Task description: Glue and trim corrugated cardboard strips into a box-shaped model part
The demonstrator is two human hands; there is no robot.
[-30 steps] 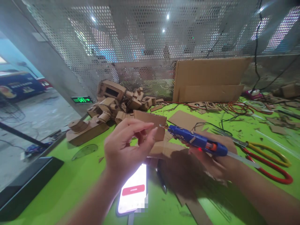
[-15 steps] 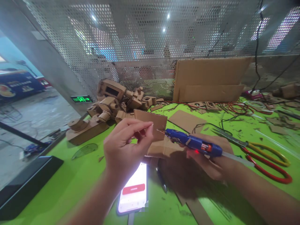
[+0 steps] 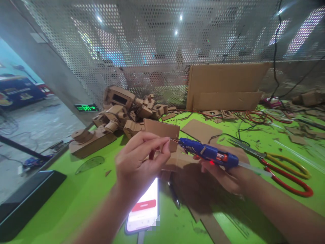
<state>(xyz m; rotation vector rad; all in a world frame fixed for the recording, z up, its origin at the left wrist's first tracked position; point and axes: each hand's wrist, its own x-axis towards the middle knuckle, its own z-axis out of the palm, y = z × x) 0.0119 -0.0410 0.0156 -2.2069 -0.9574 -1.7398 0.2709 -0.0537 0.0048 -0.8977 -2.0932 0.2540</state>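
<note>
My right hand (image 3: 228, 169) is wrapped round a blue hot glue gun (image 3: 200, 150), its red light lit and a clear glue stick (image 3: 254, 168) poking out of the back. The gun's nozzle points left. My left hand (image 3: 143, 157) is closed in a pinch, thumb and forefinger right at the nozzle tip; whatever is between them is too small to make out. Behind the fingertips stands an upright cardboard panel (image 3: 161, 130), with a flat cardboard piece (image 3: 175, 162) at its foot. A phone with a lit screen (image 3: 143, 213) lies below my left hand, near a pen (image 3: 174, 196).
Scissors with red and yellow handles (image 3: 286, 169) lie right of the gun. Cardboard models (image 3: 111, 115) crowd the back left. A black case (image 3: 27, 203) sits at the left edge. A cardboard sheet (image 3: 201, 131), scraps and cables (image 3: 256, 117) cover the back and right.
My left hand has moved slightly right, bringing its pinched fingertips up to the nozzle. The glue gun stays nearly in place, and the whole view has shifted a little.
</note>
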